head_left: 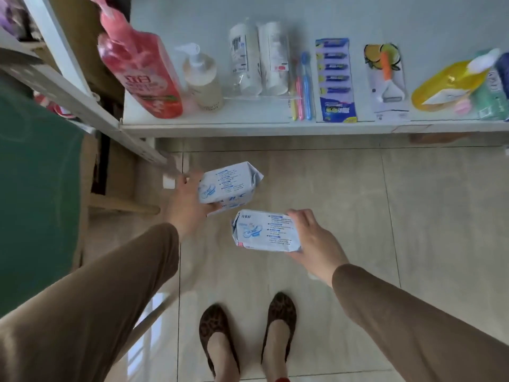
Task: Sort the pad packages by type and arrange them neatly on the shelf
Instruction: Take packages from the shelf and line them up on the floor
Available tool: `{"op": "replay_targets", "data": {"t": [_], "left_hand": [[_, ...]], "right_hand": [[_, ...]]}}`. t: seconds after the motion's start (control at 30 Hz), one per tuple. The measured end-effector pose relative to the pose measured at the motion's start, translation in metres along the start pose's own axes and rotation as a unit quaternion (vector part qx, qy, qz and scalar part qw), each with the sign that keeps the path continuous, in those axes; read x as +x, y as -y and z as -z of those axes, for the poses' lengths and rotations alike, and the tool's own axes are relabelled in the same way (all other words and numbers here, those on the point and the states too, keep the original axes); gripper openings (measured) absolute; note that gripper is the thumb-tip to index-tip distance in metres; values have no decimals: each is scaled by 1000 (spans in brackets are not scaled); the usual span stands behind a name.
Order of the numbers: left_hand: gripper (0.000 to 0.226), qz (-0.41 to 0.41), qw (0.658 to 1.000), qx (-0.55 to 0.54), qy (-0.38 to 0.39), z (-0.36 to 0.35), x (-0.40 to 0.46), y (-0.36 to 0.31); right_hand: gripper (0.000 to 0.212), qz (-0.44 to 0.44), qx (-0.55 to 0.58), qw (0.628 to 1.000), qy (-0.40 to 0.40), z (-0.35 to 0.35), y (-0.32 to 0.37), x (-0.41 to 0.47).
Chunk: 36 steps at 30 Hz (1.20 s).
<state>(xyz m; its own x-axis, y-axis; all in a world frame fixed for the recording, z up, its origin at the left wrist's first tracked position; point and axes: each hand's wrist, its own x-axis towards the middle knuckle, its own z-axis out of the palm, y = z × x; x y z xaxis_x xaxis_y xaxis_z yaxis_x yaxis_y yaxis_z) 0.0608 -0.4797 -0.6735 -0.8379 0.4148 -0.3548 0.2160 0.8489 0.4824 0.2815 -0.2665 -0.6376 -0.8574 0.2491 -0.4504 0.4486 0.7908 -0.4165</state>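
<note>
My left hand [187, 205] grips a white and blue pad package [228, 186] by its left end, held over the tiled floor below the shelf edge. My right hand [314, 238] grips a second white and blue pad package [264, 231] by its right end, slightly lower and to the right. Both packages show blue print and a pad drawing. The white shelf [248, 128] runs across the upper part of the view, in front of both hands.
On the shelf stand a pink bottle [140, 67], a pump bottle [202, 78], two white bottles [259, 59], toothbrushes [303, 86], a blue razor pack [334, 81], a peeler card [387, 81] and a yellow pouch [446, 84]. A slanted rack rail [82, 100] is at left. My feet [245, 334] stand below.
</note>
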Motion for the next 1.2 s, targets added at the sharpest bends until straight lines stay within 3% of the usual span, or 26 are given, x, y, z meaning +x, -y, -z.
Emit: {"op": "replay_targets", "data": {"t": [0.3, 0.6, 0.83, 1.07, 1.2], "left_hand": [[79, -42, 998, 37, 20, -115, 108, 44], [85, -84, 995, 18, 54, -173, 177, 55], [103, -101, 991, 44, 76, -155, 159, 67], [90, -63, 997, 8, 36, -148, 120, 97], [84, -46, 998, -1, 33, -152, 97, 104]], "right_hand": [[72, 32, -20, 999, 25, -100, -60, 113], [69, 64, -19, 998, 9, -145, -81, 178], [64, 48, -5, 999, -9, -143, -67, 191], [65, 22, 22, 999, -38, -146, -55, 205], [81, -23, 58, 997, -41, -144, -54, 200]]}}
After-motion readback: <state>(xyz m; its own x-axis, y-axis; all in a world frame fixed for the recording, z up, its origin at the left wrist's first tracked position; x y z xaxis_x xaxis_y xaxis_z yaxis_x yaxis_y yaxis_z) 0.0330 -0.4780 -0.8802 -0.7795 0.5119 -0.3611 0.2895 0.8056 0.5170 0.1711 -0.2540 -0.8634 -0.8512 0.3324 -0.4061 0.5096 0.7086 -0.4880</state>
